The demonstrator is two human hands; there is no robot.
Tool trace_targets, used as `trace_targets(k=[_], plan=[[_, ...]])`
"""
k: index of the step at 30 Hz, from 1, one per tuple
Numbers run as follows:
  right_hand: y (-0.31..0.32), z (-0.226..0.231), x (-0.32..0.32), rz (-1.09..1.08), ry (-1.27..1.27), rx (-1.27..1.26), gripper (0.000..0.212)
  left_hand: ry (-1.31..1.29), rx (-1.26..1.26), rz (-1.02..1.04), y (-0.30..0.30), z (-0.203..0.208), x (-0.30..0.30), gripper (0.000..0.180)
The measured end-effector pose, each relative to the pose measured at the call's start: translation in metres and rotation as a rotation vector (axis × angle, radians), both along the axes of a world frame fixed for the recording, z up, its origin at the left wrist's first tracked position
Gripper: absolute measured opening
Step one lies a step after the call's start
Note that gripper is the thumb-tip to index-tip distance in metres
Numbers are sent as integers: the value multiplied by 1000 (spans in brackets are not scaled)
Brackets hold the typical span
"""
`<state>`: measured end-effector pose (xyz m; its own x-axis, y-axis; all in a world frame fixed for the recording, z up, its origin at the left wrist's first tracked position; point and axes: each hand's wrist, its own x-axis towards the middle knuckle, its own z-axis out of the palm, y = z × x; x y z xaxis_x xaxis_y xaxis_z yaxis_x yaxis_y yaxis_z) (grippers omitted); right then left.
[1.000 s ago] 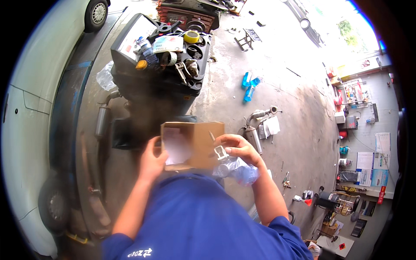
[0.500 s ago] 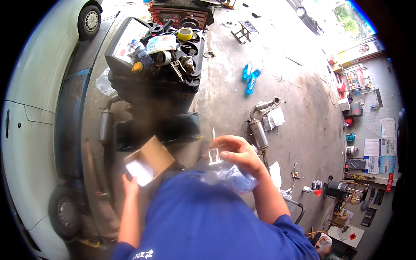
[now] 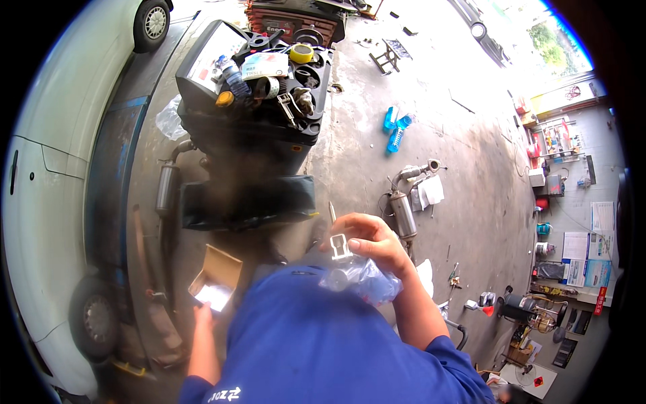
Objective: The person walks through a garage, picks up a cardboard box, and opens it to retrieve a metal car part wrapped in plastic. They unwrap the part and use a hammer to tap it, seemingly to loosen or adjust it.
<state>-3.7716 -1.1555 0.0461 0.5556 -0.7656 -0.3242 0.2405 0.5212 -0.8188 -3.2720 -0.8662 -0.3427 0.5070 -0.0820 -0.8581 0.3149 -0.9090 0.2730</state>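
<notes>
- Two bare hands in view, well apart.
- We hold an open cardboard box (image 3: 227, 268), tilted, low and left of our blue shirt (image 3: 309, 337); left hand (image 3: 204, 315) clamped on its near end, white showing inside.
- Our right hand (image 3: 378, 241) pinches a small white frame (image 3: 340, 247); a clear plastic bag (image 3: 369, 283) hangs just below, a thin rod (image 3: 332, 213) pokes up past the fingers. Whether they grip the rod, we cannot tell.
- Ahead of us: black tool cart (image 3: 242, 138).

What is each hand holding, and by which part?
Left hand: open cardboard box, by its near end. Right hand: white frame, by its right side; seemingly also thin rod and plastic bag, holds hidden.
</notes>
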Motion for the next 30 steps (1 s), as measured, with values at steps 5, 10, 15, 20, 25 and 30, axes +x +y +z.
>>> trace_targets(k=[5,10,15,20,25,30], plan=[[-6,6,9,53,34,-18,44,-496,85,-428,-6,-2,1,86],[-1,16,19,-2,251,-67,41,-28,-687,-480,-151,129,-79,23],[0,22,29,35,426,-248,38,516,-993,-653,-245,335,-180,33],[-1,53,45,86,785,-536,35,786,-910,-809,-259,393,-217,47],[5,57,39,45,792,-599,35,895,-929,-771,-263,382,-224,44],[11,52,32,-6,806,-629,39,946,-874,-691,-266,376,-227,44]])
